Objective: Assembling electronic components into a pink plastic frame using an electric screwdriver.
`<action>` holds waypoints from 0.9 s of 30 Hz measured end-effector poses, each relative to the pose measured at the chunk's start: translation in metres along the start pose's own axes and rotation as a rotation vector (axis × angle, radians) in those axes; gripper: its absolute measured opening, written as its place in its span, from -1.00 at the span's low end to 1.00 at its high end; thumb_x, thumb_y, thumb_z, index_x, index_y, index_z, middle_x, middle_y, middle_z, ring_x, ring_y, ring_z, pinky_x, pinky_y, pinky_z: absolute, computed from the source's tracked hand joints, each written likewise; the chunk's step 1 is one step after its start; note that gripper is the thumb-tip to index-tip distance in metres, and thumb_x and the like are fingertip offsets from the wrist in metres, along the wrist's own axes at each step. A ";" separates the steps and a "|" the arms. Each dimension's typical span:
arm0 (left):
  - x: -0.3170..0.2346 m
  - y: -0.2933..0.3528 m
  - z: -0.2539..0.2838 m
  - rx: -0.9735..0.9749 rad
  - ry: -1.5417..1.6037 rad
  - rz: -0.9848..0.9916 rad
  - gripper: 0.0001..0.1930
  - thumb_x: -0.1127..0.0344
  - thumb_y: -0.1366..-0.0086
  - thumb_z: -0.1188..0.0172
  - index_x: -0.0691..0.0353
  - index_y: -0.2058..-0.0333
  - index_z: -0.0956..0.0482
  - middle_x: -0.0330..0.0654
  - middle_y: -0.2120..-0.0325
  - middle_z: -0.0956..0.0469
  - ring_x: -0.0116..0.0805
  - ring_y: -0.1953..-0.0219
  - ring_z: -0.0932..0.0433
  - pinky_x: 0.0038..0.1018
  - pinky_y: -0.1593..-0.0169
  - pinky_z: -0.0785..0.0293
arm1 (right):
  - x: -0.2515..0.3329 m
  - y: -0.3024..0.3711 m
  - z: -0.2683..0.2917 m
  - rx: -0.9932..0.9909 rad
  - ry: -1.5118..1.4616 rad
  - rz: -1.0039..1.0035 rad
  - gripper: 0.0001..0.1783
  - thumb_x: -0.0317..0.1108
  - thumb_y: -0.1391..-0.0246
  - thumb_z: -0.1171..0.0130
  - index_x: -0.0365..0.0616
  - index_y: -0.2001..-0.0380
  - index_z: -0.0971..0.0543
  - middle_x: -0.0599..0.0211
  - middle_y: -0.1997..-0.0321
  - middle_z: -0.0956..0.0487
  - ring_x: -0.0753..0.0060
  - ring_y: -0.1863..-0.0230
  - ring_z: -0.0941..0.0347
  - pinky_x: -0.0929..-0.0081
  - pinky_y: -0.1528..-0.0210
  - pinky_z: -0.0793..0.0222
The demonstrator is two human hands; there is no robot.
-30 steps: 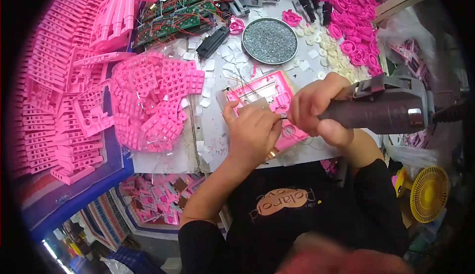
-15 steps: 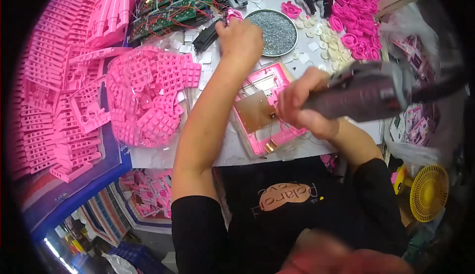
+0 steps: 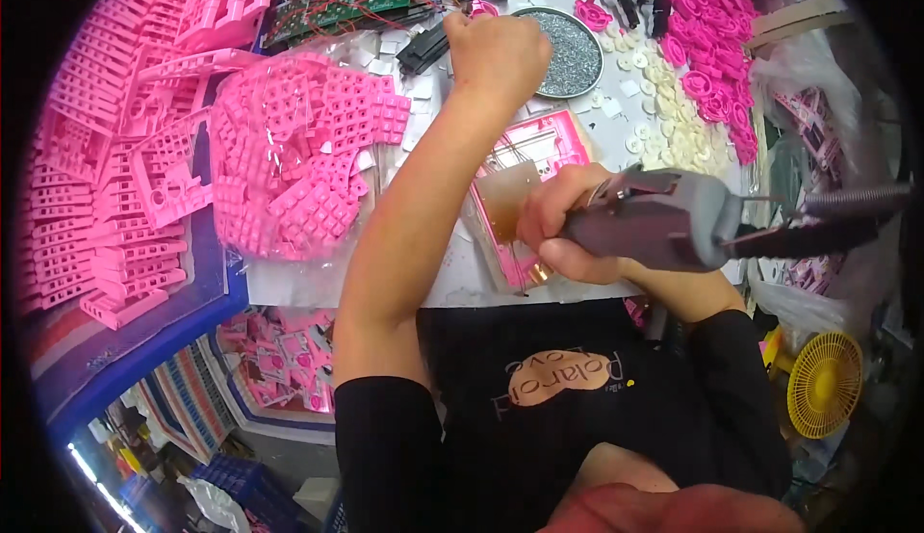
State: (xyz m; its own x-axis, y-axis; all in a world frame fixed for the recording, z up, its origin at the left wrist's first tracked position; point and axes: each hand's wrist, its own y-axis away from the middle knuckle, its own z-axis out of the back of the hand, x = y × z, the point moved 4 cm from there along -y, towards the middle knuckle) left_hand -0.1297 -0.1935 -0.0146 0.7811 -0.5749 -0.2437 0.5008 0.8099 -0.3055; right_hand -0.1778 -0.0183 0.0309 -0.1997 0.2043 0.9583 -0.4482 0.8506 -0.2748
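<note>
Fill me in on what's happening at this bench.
The person's right hand grips a grey electric screwdriver over an open pink plastic casing with a brown circuit board. The left hand is at the left edge of a round dish of small silver screws; whether it holds any is hidden.

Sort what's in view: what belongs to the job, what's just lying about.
Apparently in the job:
dark grey cylindrical power tool, in the right hand
pink plastic case with brown board, under the right hand
round dish of silvery bits, by the left hand

Apparently lying about:
round yellow plastic fan
cream plastic discs
green circuit boards with red wires
</note>
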 end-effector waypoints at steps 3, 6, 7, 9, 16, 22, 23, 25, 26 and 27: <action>0.002 0.030 0.044 -0.045 0.202 0.015 -0.80 0.18 -0.24 -0.21 0.10 0.47 -0.71 -0.20 0.51 -0.64 -0.17 0.23 -0.60 -0.04 0.02 -0.18 | 0.010 -0.009 -0.007 0.018 0.068 0.119 -0.79 -0.55 -0.12 -0.17 -0.12 0.33 -0.33 0.28 0.56 -0.42 0.38 0.57 -0.36 0.36 0.49 -0.26; 0.008 0.088 0.085 -0.229 0.336 -0.014 -0.88 0.23 -0.18 -0.29 0.08 0.48 -0.66 -0.28 0.51 -0.61 -0.21 0.31 -0.55 -0.13 0.04 -0.15 | 0.010 -0.006 -0.007 0.049 0.219 0.046 -0.80 -0.56 -0.11 -0.16 -0.12 0.35 -0.33 0.28 0.55 -0.43 0.37 0.57 -0.37 0.35 0.50 -0.29; 0.006 0.107 0.085 -0.270 0.347 -0.044 -0.93 0.25 -0.17 -0.32 0.04 0.45 -0.65 -0.33 0.53 -0.59 -0.25 0.37 -0.52 -0.21 0.04 -0.13 | 0.007 -0.002 -0.004 0.022 0.205 0.005 -0.80 -0.54 -0.12 -0.17 -0.12 0.34 -0.33 0.29 0.55 -0.43 0.37 0.57 -0.38 0.36 0.49 -0.29; 0.002 0.147 0.079 -0.189 0.364 -0.078 -0.93 0.28 -0.14 -0.35 0.05 0.43 -0.64 -0.34 0.50 -0.59 -0.28 0.36 -0.53 -0.22 0.04 -0.13 | 0.006 -0.003 -0.001 -0.049 0.085 -0.053 -0.78 -0.47 -0.14 -0.21 -0.10 0.33 -0.33 0.32 0.55 -0.43 0.39 0.56 -0.38 0.38 0.49 -0.29; -0.018 0.205 0.076 -0.046 0.633 0.069 -0.92 0.34 -0.14 -0.39 0.02 0.37 -0.67 -0.40 0.44 -0.64 -0.40 0.29 -0.55 -0.20 -0.04 -0.13 | 0.029 -0.020 -0.005 -0.079 -0.287 0.106 -0.69 -0.25 -0.20 -0.27 -0.03 0.25 -0.31 0.44 0.62 -0.38 0.50 0.64 -0.29 0.41 0.51 -0.27; -0.019 0.208 0.072 -0.129 0.521 0.059 -0.89 0.34 -0.12 -0.41 0.04 0.39 -0.65 -0.39 0.45 -0.61 -0.38 0.30 -0.55 -0.17 -0.07 -0.10 | 0.024 -0.023 -0.010 -0.084 -0.255 0.119 -0.68 -0.25 -0.19 -0.26 -0.03 0.28 -0.28 0.43 0.63 -0.36 0.49 0.65 -0.28 0.36 0.48 -0.30; -0.019 0.208 0.073 -0.148 0.497 0.074 -0.88 0.35 -0.10 -0.42 0.04 0.39 -0.64 -0.39 0.45 -0.60 -0.38 0.30 -0.54 -0.16 -0.07 -0.10 | 0.021 -0.024 -0.011 -0.084 -0.240 0.114 -0.68 -0.25 -0.19 -0.27 -0.03 0.28 -0.28 0.43 0.63 -0.35 0.48 0.65 -0.29 0.36 0.48 -0.30; -0.018 0.208 0.074 -0.185 0.451 0.101 -0.85 0.35 -0.08 -0.44 0.04 0.39 -0.63 -0.38 0.47 -0.58 -0.38 0.31 -0.54 -0.15 -0.07 -0.09 | 0.015 -0.027 -0.009 -0.120 -0.229 0.099 -0.67 -0.25 -0.18 -0.27 -0.03 0.28 -0.28 0.42 0.63 -0.35 0.48 0.65 -0.29 0.35 0.47 -0.32; -0.016 0.208 0.073 -0.200 0.448 0.097 -0.85 0.35 -0.08 -0.44 0.04 0.39 -0.62 -0.38 0.47 -0.57 -0.38 0.31 -0.53 -0.16 -0.07 -0.09 | 0.016 -0.028 -0.009 -0.128 -0.222 0.103 -0.67 -0.25 -0.18 -0.27 -0.03 0.28 -0.28 0.42 0.64 -0.35 0.48 0.64 -0.28 0.35 0.47 -0.32; -0.014 0.210 0.073 -0.217 0.443 0.097 -0.84 0.35 -0.08 -0.44 0.04 0.39 -0.62 -0.38 0.48 -0.56 -0.38 0.31 -0.53 -0.17 -0.07 -0.09 | 0.016 -0.030 -0.009 -0.132 -0.218 0.106 -0.67 -0.25 -0.18 -0.27 -0.04 0.28 -0.28 0.41 0.64 -0.34 0.48 0.64 -0.28 0.35 0.47 -0.33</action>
State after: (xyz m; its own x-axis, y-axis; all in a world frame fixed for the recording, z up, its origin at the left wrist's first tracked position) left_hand -0.0084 -0.0073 -0.0081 0.5631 -0.5308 -0.6334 0.3085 0.8461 -0.4348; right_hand -0.1597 -0.0359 0.0550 -0.4286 0.1991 0.8813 -0.2998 0.8888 -0.3466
